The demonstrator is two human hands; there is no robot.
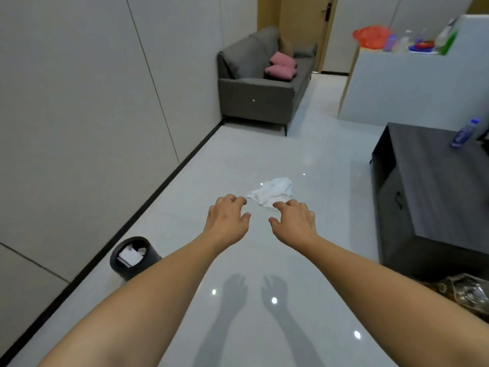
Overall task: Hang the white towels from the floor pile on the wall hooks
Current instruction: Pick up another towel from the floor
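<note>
hands [260, 218] empty, bin [133, 256] left, cabinet [423, 197] right

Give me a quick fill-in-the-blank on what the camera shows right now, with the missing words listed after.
1. The white towel pile lies on the ____.
2. The left hand and right hand reach toward the pile and hold ____.
3. The two cushions on the grey sofa are ____ in colour.
4. The black bin stands beside the ____ arm.

Missing words: floor; nothing; pink; left
</note>
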